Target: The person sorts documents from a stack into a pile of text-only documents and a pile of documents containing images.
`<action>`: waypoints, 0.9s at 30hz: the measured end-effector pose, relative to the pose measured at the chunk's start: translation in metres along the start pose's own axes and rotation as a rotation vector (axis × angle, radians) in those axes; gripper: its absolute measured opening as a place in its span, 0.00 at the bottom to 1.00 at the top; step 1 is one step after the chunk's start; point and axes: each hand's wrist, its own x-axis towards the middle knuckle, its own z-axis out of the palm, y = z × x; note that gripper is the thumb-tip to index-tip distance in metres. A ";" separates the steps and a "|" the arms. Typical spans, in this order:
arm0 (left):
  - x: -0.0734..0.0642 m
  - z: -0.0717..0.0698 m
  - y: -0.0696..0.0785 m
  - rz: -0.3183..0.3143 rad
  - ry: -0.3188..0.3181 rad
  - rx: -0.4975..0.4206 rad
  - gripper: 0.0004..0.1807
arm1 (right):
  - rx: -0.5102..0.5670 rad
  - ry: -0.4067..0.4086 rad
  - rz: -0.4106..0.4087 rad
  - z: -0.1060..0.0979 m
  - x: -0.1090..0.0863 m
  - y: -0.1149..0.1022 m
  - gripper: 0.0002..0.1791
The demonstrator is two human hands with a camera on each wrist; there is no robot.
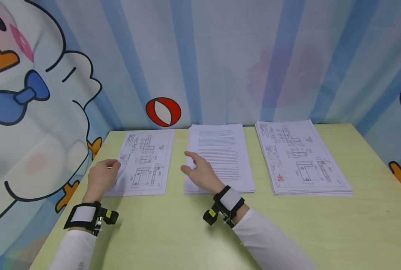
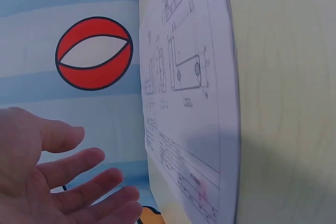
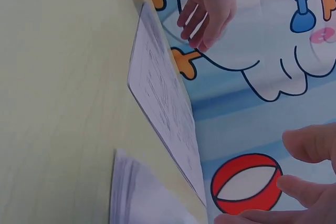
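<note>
Over the left edge of a thin stack of printed drawings hovers my left hand. In the left wrist view its fingers are loosely bent and apart from the paper, with nothing between them. My right hand is above the lower left part of a middle stack of text pages. Its thumb and index finger are spread, and it holds nothing. The right wrist view shows the right hand at the lower right, clear of the paper, and the left hand above the drawings.
A thicker stack of drawings lies at the right of the pale wooden table. Behind the table hangs a striped blue curtain with cartoon prints. Each wrist wears a strap with a small camera.
</note>
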 end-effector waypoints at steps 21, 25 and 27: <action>0.008 0.016 -0.026 -0.040 -0.283 0.106 0.38 | 0.166 -0.119 0.183 0.087 0.026 -0.009 0.42; 0.005 0.020 -0.018 -0.017 -0.278 0.120 0.37 | 0.231 -0.080 0.190 0.094 0.026 -0.011 0.43; 0.004 0.021 -0.014 -0.020 -0.271 0.119 0.36 | 0.290 -0.050 0.211 0.093 0.027 -0.012 0.42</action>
